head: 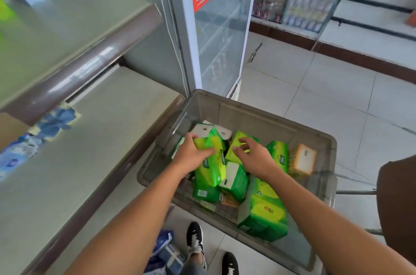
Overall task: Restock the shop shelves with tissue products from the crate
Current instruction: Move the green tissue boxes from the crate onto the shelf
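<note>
A grey see-through plastic crate (258,115) stands on the floor in front of me, filled with several green tissue packs, a white pack and an orange pack (302,158). My left hand (191,155) grips the top of an upright green tissue pack (211,166) inside the crate, thumb on its near side. My right hand (254,156) hovers with spread fingers over another green pack (238,146), touching its top edge. A larger green pack (263,214) leans at the crate's near right corner.
Beige shop shelves (74,34) with brown edges run along the left; blue tissue packs (54,124) lie on the lower shelf. A glass-door fridge (216,27) stands behind the crate. A brown stool (398,205) is at right. Blue packs (164,254) lie by my feet.
</note>
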A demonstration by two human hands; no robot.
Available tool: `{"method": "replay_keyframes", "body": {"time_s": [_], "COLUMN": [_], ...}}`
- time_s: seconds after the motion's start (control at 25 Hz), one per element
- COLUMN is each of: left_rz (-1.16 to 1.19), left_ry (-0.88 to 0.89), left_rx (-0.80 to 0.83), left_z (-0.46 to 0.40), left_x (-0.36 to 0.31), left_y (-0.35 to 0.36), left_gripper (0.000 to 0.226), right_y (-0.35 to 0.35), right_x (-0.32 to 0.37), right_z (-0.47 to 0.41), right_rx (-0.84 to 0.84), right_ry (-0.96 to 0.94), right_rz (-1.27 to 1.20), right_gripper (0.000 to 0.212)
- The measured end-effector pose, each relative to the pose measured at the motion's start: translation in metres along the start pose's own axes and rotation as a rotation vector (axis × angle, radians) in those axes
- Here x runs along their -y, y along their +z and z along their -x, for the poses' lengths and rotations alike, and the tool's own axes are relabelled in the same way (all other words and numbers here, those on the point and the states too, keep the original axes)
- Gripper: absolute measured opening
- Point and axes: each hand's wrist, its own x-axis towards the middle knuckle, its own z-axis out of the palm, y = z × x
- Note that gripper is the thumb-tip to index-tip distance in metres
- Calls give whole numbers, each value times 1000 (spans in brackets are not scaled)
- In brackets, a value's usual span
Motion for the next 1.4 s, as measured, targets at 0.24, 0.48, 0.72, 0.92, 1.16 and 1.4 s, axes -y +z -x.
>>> {"method": "replay_keyframes", "body": {"time_s": [0.24, 0.48, 0.72, 0.92, 1.16, 1.4], "left_rz": [767, 1031, 934, 689, 630, 463], "left_ry": [122, 354, 496, 452, 481, 380], "left_rx": [-66, -108, -263, -559, -696, -857], "left_z": [45, 100, 155, 187, 216, 222], "left_x": [-52, -82, -86, -65, -45, -12], "left_y": [-68, -127, -187, -238, -278, -315], "left_gripper": [44, 36, 63, 87, 68, 70], "right_y": [-35, -58, -44, -33, -7, 23], "right_x": [65, 146, 208, 267, 339, 386], "right_z": [14, 44, 70, 80, 85, 82], "right_rx": [89, 211, 237, 127, 211, 309], "right_ry": [-98, -295, -500, -700, -814, -907], "right_rz": [-282, -599, -633, -561, -616, -568], "right_gripper": [61, 42, 34, 61, 51, 50]}}
